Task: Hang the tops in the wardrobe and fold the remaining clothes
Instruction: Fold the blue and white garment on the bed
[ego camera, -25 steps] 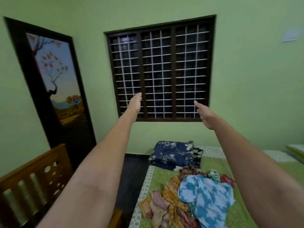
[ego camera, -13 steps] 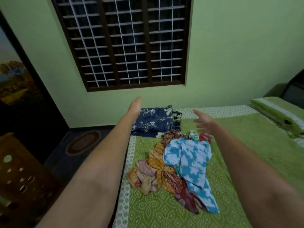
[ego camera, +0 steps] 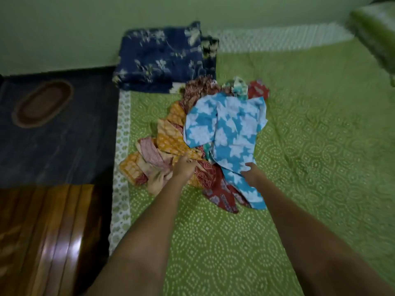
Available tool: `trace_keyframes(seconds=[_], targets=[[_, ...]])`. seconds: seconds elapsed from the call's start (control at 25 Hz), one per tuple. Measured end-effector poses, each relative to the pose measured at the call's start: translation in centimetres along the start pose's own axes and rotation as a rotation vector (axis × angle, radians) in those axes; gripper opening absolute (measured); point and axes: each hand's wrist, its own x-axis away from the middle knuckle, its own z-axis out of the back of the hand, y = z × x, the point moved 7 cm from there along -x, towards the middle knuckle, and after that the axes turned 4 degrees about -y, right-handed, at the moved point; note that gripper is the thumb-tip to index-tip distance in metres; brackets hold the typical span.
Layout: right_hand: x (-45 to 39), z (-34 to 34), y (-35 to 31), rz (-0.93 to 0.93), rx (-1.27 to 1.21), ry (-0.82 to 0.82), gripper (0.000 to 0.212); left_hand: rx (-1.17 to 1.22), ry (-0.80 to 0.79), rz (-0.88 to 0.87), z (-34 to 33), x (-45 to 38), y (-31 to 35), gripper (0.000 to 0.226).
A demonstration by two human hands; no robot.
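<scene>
A pile of clothes lies on the green patterned bed sheet (ego camera: 310, 129). On top is a blue garment with white flower shapes (ego camera: 230, 133). Orange printed cloth (ego camera: 173, 135), a pink piece (ego camera: 149, 150) and dark red printed cloth (ego camera: 215, 184) lie under and beside it. My left hand (ego camera: 183, 167) reaches onto the orange and red cloth with its fingers stretched forward. My right hand (ego camera: 251, 175) touches the lower part of the blue garment; motion blur hides how its fingers lie.
A folded navy floral blanket (ego camera: 162, 58) sits at the bed's far left corner. A green pillow (ego camera: 376, 30) lies at the far right. Left of the bed are dark floor with an oval mat (ego camera: 42, 103) and a glossy wooden bed frame (ego camera: 47, 238).
The view dropped from the window to the bed. Both arms came down from raised in the air to the clothes pile, where the hands now touch the cloth.
</scene>
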Motion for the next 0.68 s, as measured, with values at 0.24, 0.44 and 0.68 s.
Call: trace_keyframes(seconds=[0.24, 0.44, 0.68], targets=[[-8.3, -3.1, 7.5, -0.204, -0.144, 0.189, 0.066, -0.526, 0.076, -0.041, -5.1, -8.5, -7.1, 0.084], [-11.3, -5.0, 8.5, -0.298, -0.227, 0.182, 0.091, -0.631, 0.092, -0.091, -6.0, -10.0, -9.3, 0.096], [-13.1, -3.8, 6.6, -0.216, -0.223, 0.170, 0.059, -0.670, 0.146, -0.053, -6.3, -9.3, -8.7, 0.100]])
